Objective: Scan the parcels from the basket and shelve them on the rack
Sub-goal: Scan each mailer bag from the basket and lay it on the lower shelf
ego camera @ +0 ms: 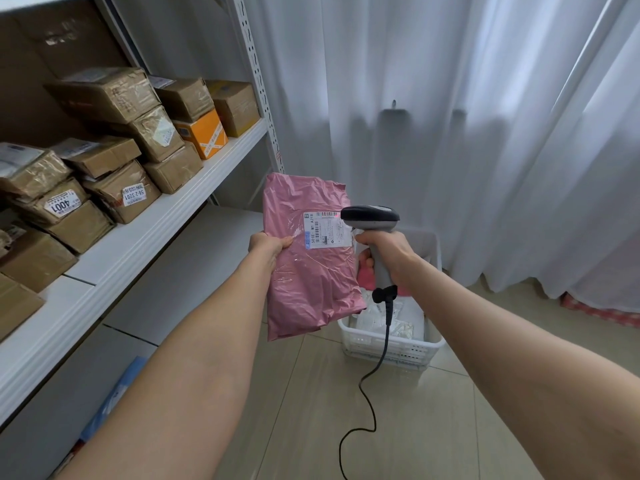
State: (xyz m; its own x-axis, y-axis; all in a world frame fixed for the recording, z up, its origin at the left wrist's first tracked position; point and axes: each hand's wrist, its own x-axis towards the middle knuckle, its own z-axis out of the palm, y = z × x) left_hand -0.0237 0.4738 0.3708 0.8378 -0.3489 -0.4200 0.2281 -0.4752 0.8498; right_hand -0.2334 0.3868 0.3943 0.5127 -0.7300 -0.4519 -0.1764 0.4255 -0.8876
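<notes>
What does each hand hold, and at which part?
The left hand holds the pink parcel at its left edge; the right hand holds the scanner by its grip.

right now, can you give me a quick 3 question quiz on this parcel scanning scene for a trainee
1. Which hand grips the barcode scanner?
2. True or false: the pink mailer bag lies in the white basket.
3. The scanner's head points at: A) the curtain, B) the mailer's white label, C) an orange box.

Key
1. The right hand.
2. False: the left hand holds it up by its edge, in front of the basket.
3. B
</notes>
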